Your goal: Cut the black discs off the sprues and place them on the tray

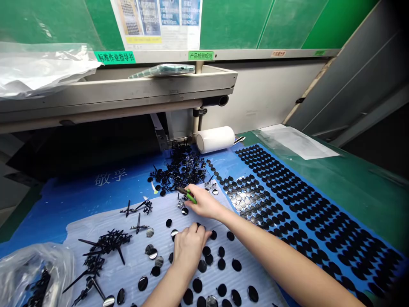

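Note:
My right hand (203,202) is closed around green-handled nippers (188,195), their dark jaws pointing left toward a heap of black plastic sprues (182,166). Just below it, my left hand (188,247) is curled, fingers pressed together over a white foam sheet (105,219). A dark edge shows at its fingertips, but I cannot make out what they hold. Loose glossy black discs (236,265) lie around and in front of the left hand. Cut-off black sprues (111,243) are piled on the sheet's left side.
Rows of black discs (287,187) cover the blue mat at right. A white roll (215,140) lies behind the heap. At lower left sits a clear plastic bag (60,260) with black pieces. A metal shelf (143,90) overhangs the back; a white sheet (300,143) lies far right.

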A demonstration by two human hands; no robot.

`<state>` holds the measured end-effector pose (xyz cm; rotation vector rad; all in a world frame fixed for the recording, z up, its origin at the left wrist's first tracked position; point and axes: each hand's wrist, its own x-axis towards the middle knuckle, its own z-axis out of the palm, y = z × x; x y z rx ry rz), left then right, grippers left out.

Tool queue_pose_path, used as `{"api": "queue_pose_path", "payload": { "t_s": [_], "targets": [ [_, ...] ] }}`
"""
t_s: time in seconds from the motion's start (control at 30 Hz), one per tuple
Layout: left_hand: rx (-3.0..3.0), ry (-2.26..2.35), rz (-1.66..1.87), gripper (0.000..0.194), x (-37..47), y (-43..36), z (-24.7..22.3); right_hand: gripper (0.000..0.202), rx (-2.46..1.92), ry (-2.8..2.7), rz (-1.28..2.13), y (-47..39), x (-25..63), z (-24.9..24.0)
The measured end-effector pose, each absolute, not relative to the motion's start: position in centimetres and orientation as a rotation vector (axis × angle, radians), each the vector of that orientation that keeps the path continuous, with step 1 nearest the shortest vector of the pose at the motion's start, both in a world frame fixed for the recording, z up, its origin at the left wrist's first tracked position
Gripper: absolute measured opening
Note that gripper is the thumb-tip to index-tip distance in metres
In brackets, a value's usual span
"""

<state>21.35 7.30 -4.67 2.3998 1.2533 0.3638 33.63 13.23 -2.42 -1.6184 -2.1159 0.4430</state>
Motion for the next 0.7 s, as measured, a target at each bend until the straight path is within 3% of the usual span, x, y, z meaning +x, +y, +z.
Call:
{"api": "queue_pose_path", "payload": {
  "t_s": [0.27, 0.7],
  "targets": [
    [2.537, 1.273, 0.354, 0.044, 20.5, 7.2, -3.8, 0.022, -1.539, -2.165, 0.374, 14.5, 31.7, -3.4],
    [1.995, 1.300, 0.732, 0.026, 18.4, 5.1, -2.1, 0.020, -1.560, -2.110, 0.211, 15.3, 30.9, -3.4]
  ]
}}
